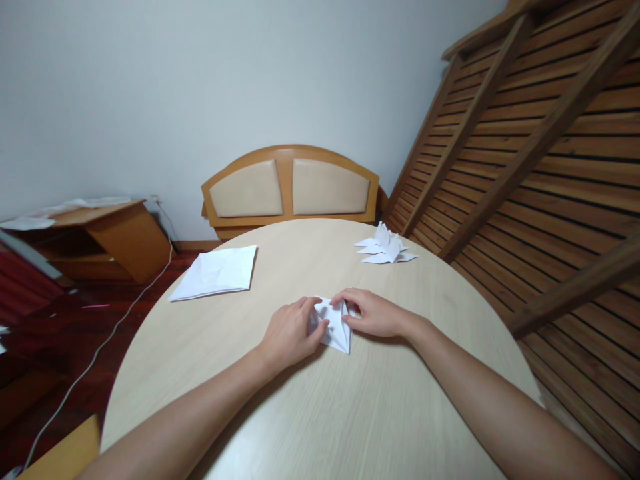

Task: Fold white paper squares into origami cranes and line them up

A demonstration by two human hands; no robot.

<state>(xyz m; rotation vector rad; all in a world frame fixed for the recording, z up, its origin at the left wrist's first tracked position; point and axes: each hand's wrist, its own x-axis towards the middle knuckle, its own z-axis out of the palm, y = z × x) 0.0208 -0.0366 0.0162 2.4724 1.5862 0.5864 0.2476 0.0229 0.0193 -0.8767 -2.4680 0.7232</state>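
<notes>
A small white folded paper piece (336,329) lies on the round light-wood table (320,413), near its middle. My left hand (290,333) presses on the paper's left side with thumb and fingers pinching a flap. My right hand (373,313) holds the paper's right and top edge, fingers curled over it. Both hands touch the same piece, and part of it is hidden under the fingers.
A stack of flat white sheets (216,273) lies at the table's far left. Several finished folded paper shapes (385,248) sit at the far right edge. Behind stand a wooden headboard (290,187), a slatted wooden frame (540,167) leaning right, and a low cabinet (107,237) left.
</notes>
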